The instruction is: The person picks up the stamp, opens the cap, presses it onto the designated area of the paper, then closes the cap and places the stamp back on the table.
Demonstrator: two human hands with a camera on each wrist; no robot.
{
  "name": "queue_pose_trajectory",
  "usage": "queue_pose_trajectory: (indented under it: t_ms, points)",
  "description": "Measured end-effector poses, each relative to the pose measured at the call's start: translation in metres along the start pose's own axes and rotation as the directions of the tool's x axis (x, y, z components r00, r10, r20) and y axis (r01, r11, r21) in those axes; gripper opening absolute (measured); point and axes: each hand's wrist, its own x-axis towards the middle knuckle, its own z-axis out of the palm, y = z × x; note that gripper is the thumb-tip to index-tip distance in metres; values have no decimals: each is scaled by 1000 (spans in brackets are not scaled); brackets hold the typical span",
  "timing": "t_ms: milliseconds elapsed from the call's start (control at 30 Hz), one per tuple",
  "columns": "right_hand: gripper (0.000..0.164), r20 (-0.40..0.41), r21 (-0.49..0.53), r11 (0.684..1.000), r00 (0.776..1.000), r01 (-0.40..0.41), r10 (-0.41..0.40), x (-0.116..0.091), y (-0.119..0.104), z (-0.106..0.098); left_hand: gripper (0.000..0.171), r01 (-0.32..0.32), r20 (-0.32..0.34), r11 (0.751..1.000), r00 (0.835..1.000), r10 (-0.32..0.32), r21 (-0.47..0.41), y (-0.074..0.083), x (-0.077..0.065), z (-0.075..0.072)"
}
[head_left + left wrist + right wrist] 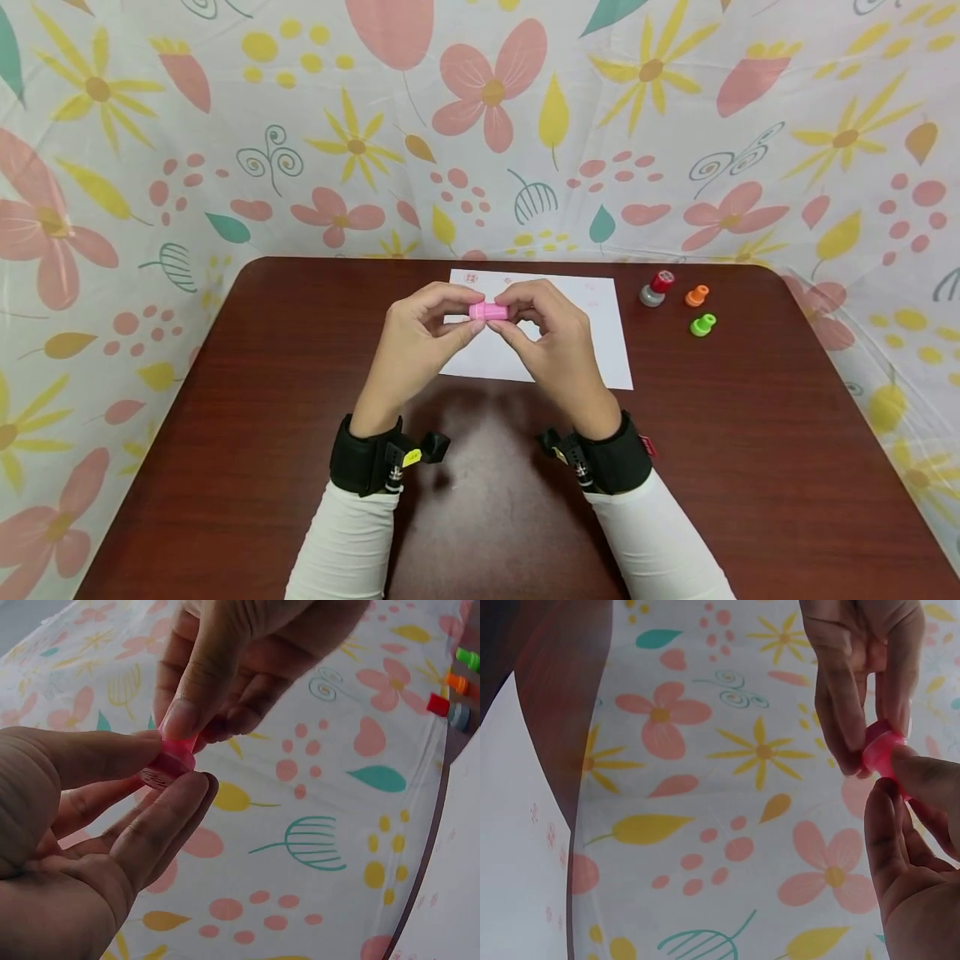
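A small pink toy stamp (489, 311) is held in the air above the sheet of paper (611, 358), lying sideways between both hands. My left hand (416, 337) pinches its wider end between thumb and fingertips. At the narrower end, my right hand (558, 342) pinches it with thumb and fingers. The left wrist view shows the flat end of the stamp (166, 766) with a faint pattern on it. Red and pink prints mark the paper's far part, partly covered by the hands.
To the right of the paper stand a red-and-grey stamp (657, 288), an orange stamp (697, 296) and a green stamp (703, 325). The dark brown table (262, 400) meets a flower-patterned cloth (465, 167) at its far edge.
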Motion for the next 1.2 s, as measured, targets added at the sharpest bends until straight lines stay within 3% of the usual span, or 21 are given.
queue_pose_trajectory:
  t_ms: [233, 400, 633, 900, 1200]
  points:
    - [31, -16, -130, 989, 998, 64, -67, 1, -3, 1, 30, -72, -36, 990, 996, 77, 123, 3, -1, 6]
    - [33, -11, -179, 979, 994, 101, -104, 1, -6, 3, 31, -96, -77, 959, 990, 121, 267, 6, -3, 14]
    - [35, 10, -238, 964, 993, 117, -118, -3, -3, 3, 23, -101, -99, 922, 984, 148, 373, 1, -1, 14]
    - [39, 74, -276, 955, 993, 112, -95, -4, 1, -4, 16, -75, -57, 875, 992, 116, 478, -7, 11, -21]
    - [42, 156, -303, 947, 986, 109, -64, -5, 6, -6, 7, 49, -34, 807, 999, -35, 589, -25, 27, -79]
